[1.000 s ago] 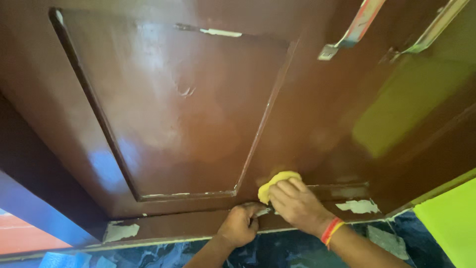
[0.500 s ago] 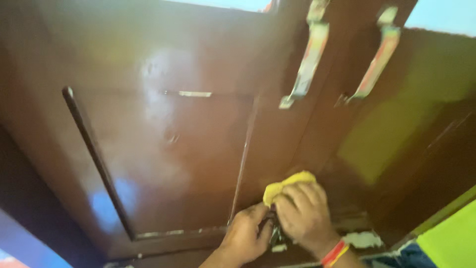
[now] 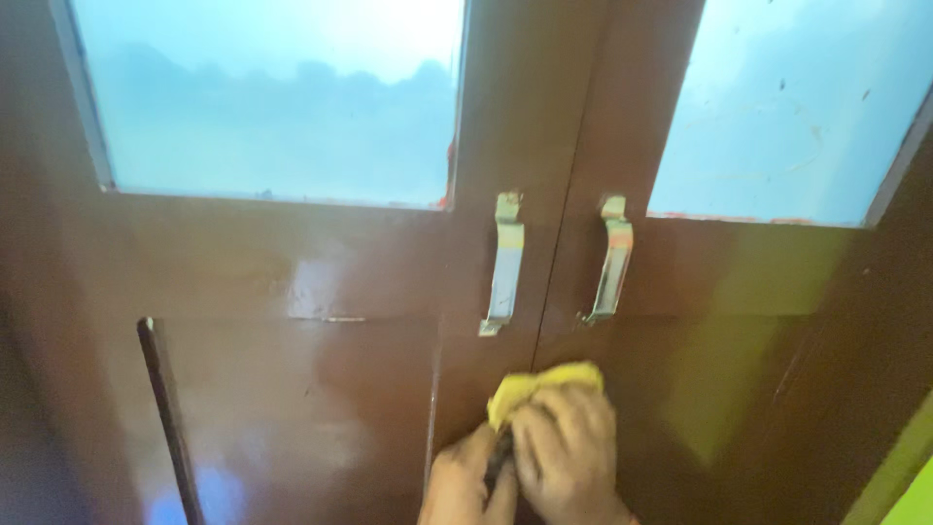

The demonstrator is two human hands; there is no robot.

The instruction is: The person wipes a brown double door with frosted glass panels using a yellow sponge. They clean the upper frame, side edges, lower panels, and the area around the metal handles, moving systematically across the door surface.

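Glossy brown double door across the whole view, left and right leaves meeting at a vertical seam just right of centre. Frosted pale-blue glass panes up top: one at 11 o'clock, another at 1 o'clock. Two pale metal pull handles near the middle, left handle and right handle, both upright, long axes running 12 to 6 o'clock, one either side of the seam. Dark recessed groove at 8 o'clock, tilted slightly from vertical. Greenish reflection on the right leaf at 4 o'clock.

Yellow cloth bunched at 6 o'clock, just below the handles, pressed flat against the door near the seam; long axis roughly 9 to 3 o'clock, its free edge toward 12. Right hand closed over the cloth, fingers curled on its lower part, pointing toward 12. Left hand touching the right one on its 9 o'clock side, fingers bent around something dark and narrow; too blurred to identify.
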